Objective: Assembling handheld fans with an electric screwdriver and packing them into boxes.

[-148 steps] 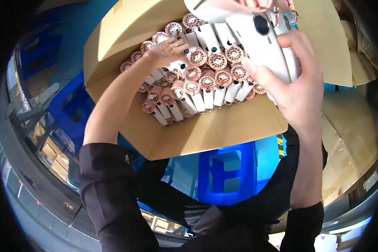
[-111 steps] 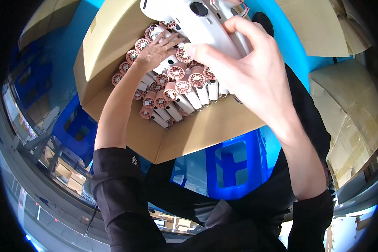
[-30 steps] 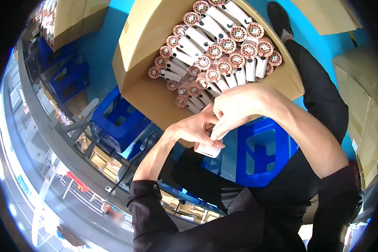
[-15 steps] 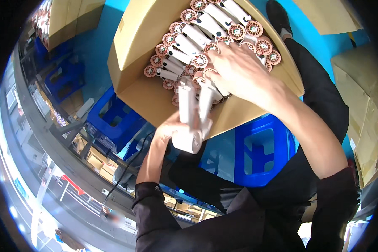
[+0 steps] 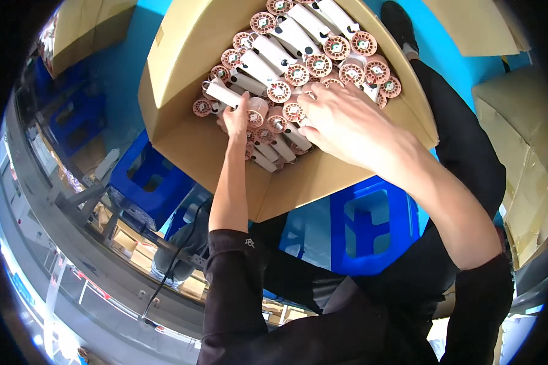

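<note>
A cardboard box [image 5: 182,131] holds packed rows of white-handled pieces with pink, spoked round heads. My left hand [image 5: 234,118] has its fingers closed round one such piece, whose white handle [image 5: 225,94] points up and left over the pile. That piece's pink head [image 5: 257,112] lies beside my fingers. My right hand [image 5: 350,121] bends over the middle of the pile, thumb and forefinger curled by a pink head [image 5: 293,111]. Its fingertips are partly hidden, so what they grip cannot be made out. More white handles [image 5: 265,64] lie slanted behind both hands.
Blue plastic crates or stools [image 5: 374,225] stand below the box, with another [image 5: 149,182] at left. A grey metal frame [image 5: 61,207] runs down the left side. Other cardboard [image 5: 517,140] is at right. My legs in black trousers [image 5: 463,121] flank the box.
My left hand has moved up from the box's near edge into the pile, where it held two white pieces before. My right hand stays over the pile. The box appears slightly further left.
</note>
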Demonstrator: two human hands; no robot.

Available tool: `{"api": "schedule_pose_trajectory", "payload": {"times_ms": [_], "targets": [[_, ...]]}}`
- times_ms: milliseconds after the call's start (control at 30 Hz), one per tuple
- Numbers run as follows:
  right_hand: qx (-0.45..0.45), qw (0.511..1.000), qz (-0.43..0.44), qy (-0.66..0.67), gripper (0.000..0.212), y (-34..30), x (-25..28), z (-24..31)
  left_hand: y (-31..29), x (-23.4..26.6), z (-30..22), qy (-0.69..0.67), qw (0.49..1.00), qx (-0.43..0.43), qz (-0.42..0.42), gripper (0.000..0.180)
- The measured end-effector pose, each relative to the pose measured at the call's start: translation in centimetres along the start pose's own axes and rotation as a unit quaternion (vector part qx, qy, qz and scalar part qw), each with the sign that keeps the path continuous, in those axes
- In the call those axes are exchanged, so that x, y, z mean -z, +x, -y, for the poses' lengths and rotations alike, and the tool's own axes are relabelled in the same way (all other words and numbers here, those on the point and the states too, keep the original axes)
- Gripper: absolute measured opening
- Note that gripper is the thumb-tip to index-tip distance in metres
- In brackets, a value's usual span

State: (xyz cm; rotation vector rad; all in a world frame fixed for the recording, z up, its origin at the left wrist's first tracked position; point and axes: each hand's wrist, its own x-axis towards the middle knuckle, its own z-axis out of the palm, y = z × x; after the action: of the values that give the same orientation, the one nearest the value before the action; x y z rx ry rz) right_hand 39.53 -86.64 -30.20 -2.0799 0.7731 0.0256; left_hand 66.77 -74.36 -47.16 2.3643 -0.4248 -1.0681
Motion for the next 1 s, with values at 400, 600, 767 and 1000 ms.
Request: {"api": "schedule_pose_trajectory", "payload": {"times_ms": [400, 600, 767, 1000], "targets": [[0.004, 1.0, -0.014, -0.01, 0.022, 0.0, -1.3, 0.2, 1.4, -4.3, 0.5, 0.18, 0.978, -0.003, -0.105, 0.072], [0.01, 1.0, -0.01, -0.02, 0.021, -0.2, -1.9, 0.1, 1.1, -4.2, 0.5, 0.207, 0.975, -0.006, -0.082, 0.084], [0.003, 1.0, -0.013, -0.002, 0.021, -0.2, -2.3, 0.4, 1.9, -3.7, 1.4, 0.347, 0.936, -0.055, -0.014, 0.056], [0.016, 1.0, 0.007, -0.006, 0.024, -0.4, -2.4, 0.5, 2.1, -5.0, 1.7, 0.268, 0.95, -0.061, -0.15, 0.07]]}}
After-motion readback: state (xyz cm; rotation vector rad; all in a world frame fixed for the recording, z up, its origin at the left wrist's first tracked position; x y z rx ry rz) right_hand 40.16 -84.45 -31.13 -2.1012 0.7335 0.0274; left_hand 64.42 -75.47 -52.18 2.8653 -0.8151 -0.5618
